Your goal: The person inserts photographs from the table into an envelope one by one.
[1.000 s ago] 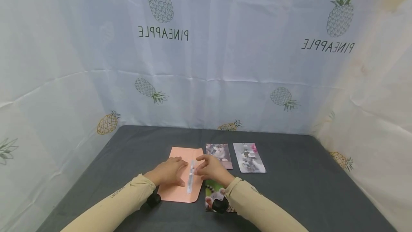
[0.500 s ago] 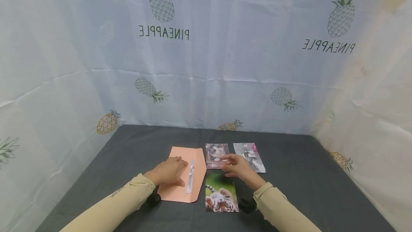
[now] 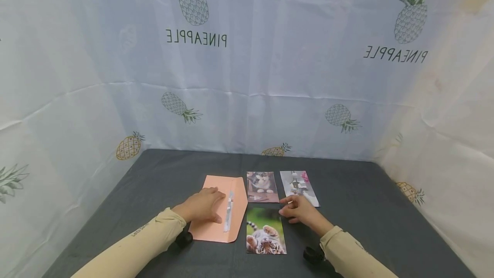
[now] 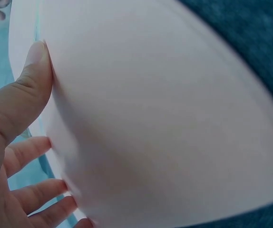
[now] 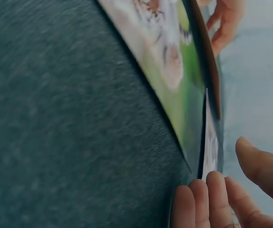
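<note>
A peach-coloured envelope (image 3: 216,183) lies on the table with its flap spread to the right and a pale strip along the fold. My left hand (image 3: 202,206) rests on it, fingers spread, the fingertips touching the paper (image 4: 151,95) in the left wrist view. Off to the right, my right hand (image 3: 304,214) hovers with loosely bent fingers and nothing in them; the thumb stands apart in the right wrist view. It is between a tiger picture card (image 3: 266,231) and a greyish card with a pink patch (image 3: 302,183), whose near edge it partly covers.
A cat picture card (image 3: 262,185) lies between the envelope and the greyish card, behind the tiger card. Dark cloth covers the table (image 3: 347,183). White pineapple-print curtains (image 3: 247,63) stand behind it and at both sides.
My right hand has moved away from the envelope flap, rightward across the cards, uncovering the tiger and cat cards. The flap's edge now shows pointed and flatter. The left hand has stayed put.
</note>
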`<state>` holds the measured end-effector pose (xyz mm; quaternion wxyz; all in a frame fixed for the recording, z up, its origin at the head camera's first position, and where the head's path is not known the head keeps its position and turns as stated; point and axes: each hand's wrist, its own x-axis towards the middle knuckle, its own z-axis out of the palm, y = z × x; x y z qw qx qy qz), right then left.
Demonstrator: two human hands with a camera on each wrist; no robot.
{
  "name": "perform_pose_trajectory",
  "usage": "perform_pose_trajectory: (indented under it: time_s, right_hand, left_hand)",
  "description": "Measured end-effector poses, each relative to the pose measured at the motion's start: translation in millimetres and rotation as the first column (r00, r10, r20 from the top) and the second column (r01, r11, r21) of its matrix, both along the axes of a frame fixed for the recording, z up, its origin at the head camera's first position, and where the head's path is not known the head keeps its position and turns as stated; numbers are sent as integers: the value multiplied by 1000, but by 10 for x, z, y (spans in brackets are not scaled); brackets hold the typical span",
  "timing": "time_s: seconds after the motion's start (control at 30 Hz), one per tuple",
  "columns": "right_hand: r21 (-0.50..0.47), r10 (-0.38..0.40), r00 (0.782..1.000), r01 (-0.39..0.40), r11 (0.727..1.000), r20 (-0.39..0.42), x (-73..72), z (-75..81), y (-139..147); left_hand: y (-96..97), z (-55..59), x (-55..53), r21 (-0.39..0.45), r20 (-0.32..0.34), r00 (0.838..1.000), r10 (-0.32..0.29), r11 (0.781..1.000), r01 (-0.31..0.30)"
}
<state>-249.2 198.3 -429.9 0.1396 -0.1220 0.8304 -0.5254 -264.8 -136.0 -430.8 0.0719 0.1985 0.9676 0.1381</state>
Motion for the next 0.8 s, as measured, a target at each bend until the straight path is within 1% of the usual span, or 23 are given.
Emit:
perform_pose_trajectory:
  time_s: [0.23,0.47,0.63,0.8]
  right_hand:
    - [68,-26,1000,26,997,3,17,-52,10]
    - [148,-50,998,53,987,-23,28,-72,-54]
    - [173,-70,997,75,982,-37,37,-82,-98]
    - [190,-80,994,93,977,-73,62,-64,-141]
  left_hand:
    - [5,5,-4,-6,0,1000,-1,1000,1]
    - [9,28,26,-8,3,1000,2,1000,-2]
    - [12,42,36,-4,7,1000,2,1000,-2]
    - [11,41,42,-1,5,1000,2,1000,-2]
